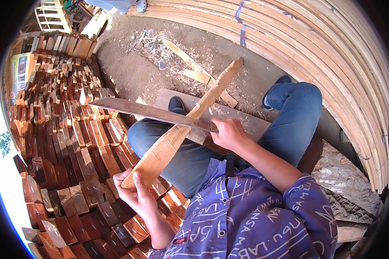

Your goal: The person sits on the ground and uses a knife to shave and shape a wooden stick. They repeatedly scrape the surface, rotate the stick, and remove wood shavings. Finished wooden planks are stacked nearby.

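My left hand (137,195) grips the near end of a long, light-coloured wooden board (161,153), thumb on one side and fingers on the other. The board slants away from me between my knees, and its far end is narrow. A machete (145,111) with a long, dull grey blade is in my right hand (230,134), whose fingers are wrapped round its handle. The blade points left and crosses over the middle of the board. Whether its edge touches the wood I cannot tell, and the handle is mostly hidden in my fist.
Stacked reddish wood blocks (80,190) fill the left side. Long planks (315,47), bundled with blue ties, curve along the right. Cut wood pieces (186,58) and shavings lie on the dirt ground ahead. A flat board (257,125) lies under my legs. Another person's foot (141,5) shows at the top.
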`<state>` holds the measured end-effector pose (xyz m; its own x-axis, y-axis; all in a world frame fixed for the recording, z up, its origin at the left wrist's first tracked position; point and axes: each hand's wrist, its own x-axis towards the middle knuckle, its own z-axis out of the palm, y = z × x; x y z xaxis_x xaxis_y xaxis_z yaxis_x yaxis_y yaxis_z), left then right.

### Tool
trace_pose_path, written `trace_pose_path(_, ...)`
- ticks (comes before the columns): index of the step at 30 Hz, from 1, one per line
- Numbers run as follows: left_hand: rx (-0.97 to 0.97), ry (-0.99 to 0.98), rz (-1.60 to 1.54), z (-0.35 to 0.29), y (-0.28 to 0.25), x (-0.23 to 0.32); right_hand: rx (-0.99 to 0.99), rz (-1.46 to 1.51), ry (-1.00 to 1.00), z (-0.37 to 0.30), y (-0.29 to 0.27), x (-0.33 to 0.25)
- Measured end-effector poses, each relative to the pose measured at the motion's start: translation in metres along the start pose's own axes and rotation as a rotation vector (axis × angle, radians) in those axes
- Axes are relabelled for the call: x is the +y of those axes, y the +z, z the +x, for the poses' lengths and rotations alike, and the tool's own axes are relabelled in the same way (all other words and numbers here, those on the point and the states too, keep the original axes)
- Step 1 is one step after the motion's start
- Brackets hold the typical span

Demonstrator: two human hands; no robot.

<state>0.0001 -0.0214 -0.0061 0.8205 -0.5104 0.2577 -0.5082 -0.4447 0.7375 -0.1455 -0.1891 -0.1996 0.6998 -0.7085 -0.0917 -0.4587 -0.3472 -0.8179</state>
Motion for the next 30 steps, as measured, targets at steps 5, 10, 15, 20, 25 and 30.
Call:
trace_pose_path(5, -0.016, -0.016, 0.008, -0.002, 0.003, 0.01, 0.115, -0.069, 0.1, 0.006, 0.02, 0.054)
trace_pose_path(10, 0.036, -0.044, 0.026, 0.003, -0.004, -0.024, -0.036, -0.085, 0.214, 0.007, 0.017, 0.05)
trace_pose_path(15, 0.044, -0.048, 0.095, 0.008, -0.01, -0.035, -0.146, 0.011, 0.196, -0.001, 0.004, -0.002)
trace_pose_path(20, -0.002, 0.055, 0.082, 0.002, -0.007, -0.018, -0.025, -0.022, -0.001, 0.004, 0.003, -0.015)
trace_pose_path(25, 0.036, -0.093, 0.05, 0.003, 0.001, -0.011, 0.005, -0.21, 0.483, 0.017, 0.012, 0.103)
trace_pose_path(30, -0.015, 0.013, 0.056, 0.007, -0.004, -0.01, 0.075, 0.002, 0.671, 0.018, 0.005, 0.119)
